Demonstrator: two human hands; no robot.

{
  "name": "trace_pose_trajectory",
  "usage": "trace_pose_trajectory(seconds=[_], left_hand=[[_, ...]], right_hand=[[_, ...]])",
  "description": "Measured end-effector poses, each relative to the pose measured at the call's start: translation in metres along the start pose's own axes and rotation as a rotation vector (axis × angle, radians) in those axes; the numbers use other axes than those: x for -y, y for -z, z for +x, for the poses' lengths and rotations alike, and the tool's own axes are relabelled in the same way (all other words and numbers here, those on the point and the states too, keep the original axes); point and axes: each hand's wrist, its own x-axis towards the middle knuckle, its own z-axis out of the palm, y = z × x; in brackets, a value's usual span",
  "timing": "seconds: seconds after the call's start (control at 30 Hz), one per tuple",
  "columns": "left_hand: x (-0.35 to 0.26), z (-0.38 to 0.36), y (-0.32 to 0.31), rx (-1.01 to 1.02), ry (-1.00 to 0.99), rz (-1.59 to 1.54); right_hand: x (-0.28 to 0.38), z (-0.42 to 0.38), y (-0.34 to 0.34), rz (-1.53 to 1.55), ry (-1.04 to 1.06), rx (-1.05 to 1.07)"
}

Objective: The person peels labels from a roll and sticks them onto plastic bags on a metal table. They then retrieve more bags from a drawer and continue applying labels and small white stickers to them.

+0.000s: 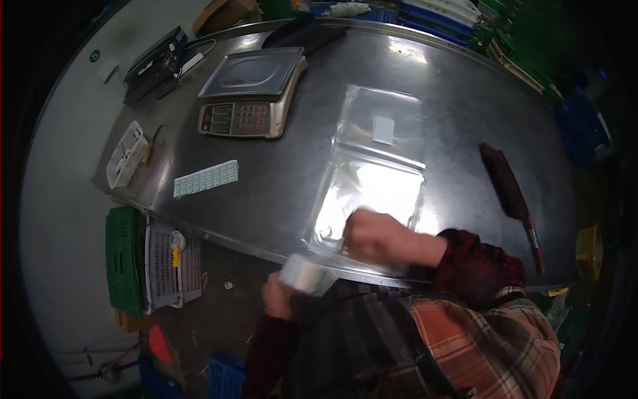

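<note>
- Clear plastic bags [372,176] lie on the counter [272,203]; the farther one bears a white label [383,130].
- Left hand [278,294]: its grip is curled around a blurred white roll [306,275].
- Right hand [377,234]: fingers are bent over the nearer bag; whether this grip holds something, I cannot tell.
- Writing on the label is not readable.

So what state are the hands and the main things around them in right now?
Left hand: closed around a white item.
Right hand: curled above the lower bag, blurred; grip unclear.
White item: held, blurred.
Clear plastic bags: lying flat.
White label: at the upper bag; inside or on top unclear.
Scale: upright; power unclear.
Sheet with green squares: lying flat.
Dark red tool: lying down.
</note>
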Motion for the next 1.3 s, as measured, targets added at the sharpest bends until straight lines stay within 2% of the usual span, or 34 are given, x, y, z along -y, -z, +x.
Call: trace_pose_trajectory(seconds=[0.03, 0.07, 0.1, 0.13, 0.17, 0.2, 0.23, 0.3, 0.33, 0.37, 0.4, 0.43, 0.47, 0.5, 0.57, 0.67, 0.77, 0.8, 0.87, 0.93, 1.03, 1.07, 1.1, 1.13, 1.17, 1.2, 1.23, 1.3], left_hand=[[0.0, -0.005, 0.003, 0.007, -0.069, -0.122], [0.006, 0.003, 0.017, 0.05, -0.013, -0.2], [0.008, 0.0, 0.021, 0.116, -0.062, -0.127], [0.007, -0.005, 0.023, 0.182, -0.112, -0.053], [0.001, -0.013, 0.021, 0.26, -0.361, 0.409], [-0.005, -0.022, 0.019, 0.235, -0.654, 0.836], [-0.002, -0.022, 0.023, 0.301, -0.736, 0.947], [-0.001, -0.03, 0.022, 0.437, -0.894, 1.169], [-0.009, -0.043, 0.012, 0.526, -0.531, 0.972], [-0.03, -0.064, -0.007, 0.511, -0.188, 0.769], [-0.043, -0.079, -0.02, 0.498, -0.066, 0.642], [-0.048, -0.085, -0.026, 0.482, 0.054, 0.517], [-0.016, -0.065, 0.001, 0.625, -0.081, 0.571], [0.001, -0.057, 0.017, 0.704, -0.07, 0.571], [0.018, -0.047, 0.034, 0.86, -0.054, 0.568], [0.002, -0.057, 0.035, 0.705, 0.286, 0.582], [0.01, -0.049, 0.038, 0.585, 0.268, 0.551], [0.01, -0.044, 0.039, 0.551, 0.235, 0.593], [0.006, -0.034, 0.036, 0.476, 0.175, 0.669], [-0.001, -0.032, 0.026, 0.421, 0.126, 0.464], [-0.03, -0.039, -0.003, 0.364, 0.073, 0.303], [-0.039, -0.042, -0.014, 0.359, 0.057, 0.272], [-0.043, -0.044, -0.024, 0.356, 0.041, 0.267], [-0.044, -0.045, -0.033, 0.356, 0.026, 0.261], [-0.044, -0.045, -0.037, 0.356, 0.01, 0.257], [-0.032, -0.033, -0.029, 0.408, -0.094, 0.379], [-0.034, -0.034, -0.028, 0.433, -0.194, 0.56], [-0.039, -0.037, -0.029, 0.478, -0.399, 0.922]], right_hand=[[-0.022, -0.002, 0.011, 0.09, -0.209, -0.104], [-0.04, 0.0, 0.027, 0.134, -0.395, -0.088], [-0.059, -0.001, 0.039, 0.177, -0.581, -0.072], [-0.098, -0.012, 0.036, 0.155, -0.612, -0.052], [-0.128, -0.02, 0.029, 0.133, -0.641, -0.031], [-0.121, -0.016, 0.031, -0.033, -0.753, 0.025], [-0.138, -0.025, 0.019, -0.331, -0.711, 0.097], [-0.143, -0.029, 0.008, -0.387, -0.79, 0.107], [-0.139, -0.03, 0.01, -0.386, -0.844, 0.091], [-0.122, -0.025, 0.018, -0.387, -0.901, 0.077], [-0.11, -0.024, 0.023, -0.387, -0.962, 0.062], [-0.103, -0.034, 0.025, -0.362, -0.859, 0.109], [-0.094, -0.049, 0.024, -0.338, -0.755, 0.154], [-0.086, -0.061, 0.019, -0.313, -0.65, 0.198], [-0.073, -0.077, -0.002, -0.467, -0.621, 0.58], [-0.081, -0.106, -0.021, -0.346, -0.537, 0.363], [-0.103, -0.108, -0.015, 0.212, -0.755, 0.106], [-0.079, -0.08, 0.018, 0.318, -1.107, 0.089], [-0.137, -0.088, 0.057, 0.055, -0.803, -0.632], [-0.099, -0.059, 0.117, -0.217, -0.582, -0.966], [-0.037, -0.018, 0.106, -0.166, -0.392, -0.711], [-0.028, -0.012, 0.087, -0.385, -0.284, -0.376], [-0.01, -0.005, 0.054, 0.093, -0.377, -0.159], [0.014, 0.006, 0.029, 0.097, -0.303, 0.074], [0.019, 0.014, 0.0, 0.038, -0.124, 0.273], [0.017, 0.015, -0.024, -0.011, 0.175, 0.276], [0.017, 0.015, -0.041, -0.04, 0.273, 0.297], [0.019, 0.013, -0.055, -0.052, 0.288, 0.326]])
